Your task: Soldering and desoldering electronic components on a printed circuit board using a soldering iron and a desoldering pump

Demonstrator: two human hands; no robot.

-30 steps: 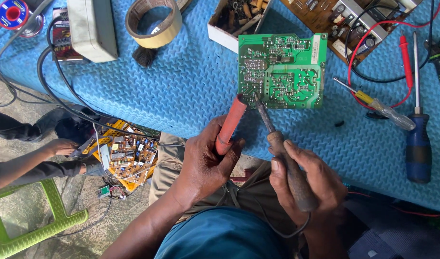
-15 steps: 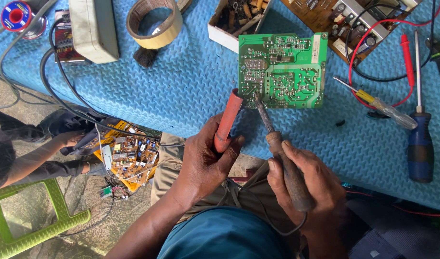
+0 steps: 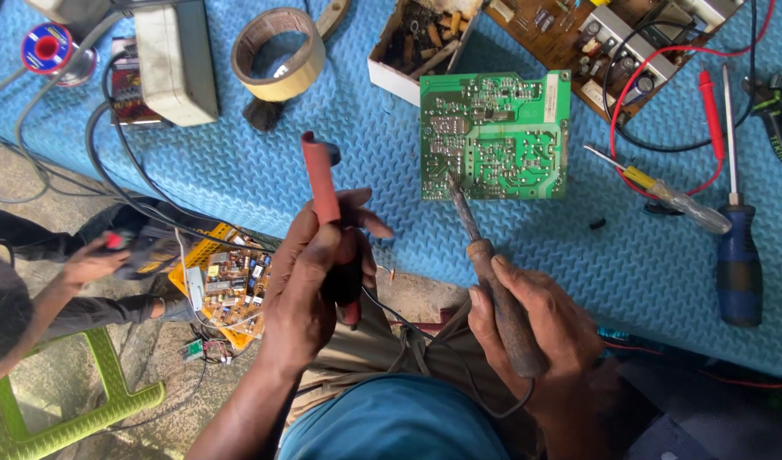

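A green circuit board [image 3: 496, 136] lies solder side up on the blue mat [image 3: 238, 170]. My right hand [image 3: 544, 328] grips a brown soldering iron [image 3: 480, 255], whose tip touches the board's lower left part. My left hand [image 3: 319, 281] holds a red tube-shaped tool [image 3: 320, 179] upright, left of the board and clear of it.
A tape roll [image 3: 278, 53], grey box [image 3: 175, 60], solder spool [image 3: 47, 47], parts box [image 3: 416, 43], brown circuit board [image 3: 612, 43], red probe [image 3: 710, 111] and screwdrivers [image 3: 736, 247] lie on the mat. At left, another person's hand [image 3: 89, 264] is near an orange circuit board [image 3: 229, 281] and a green stool [image 3: 76, 409].
My left hand has pulled the red tool away from the board, to the left and upright. The soldering iron stays on the board. The other person's hand shifted.
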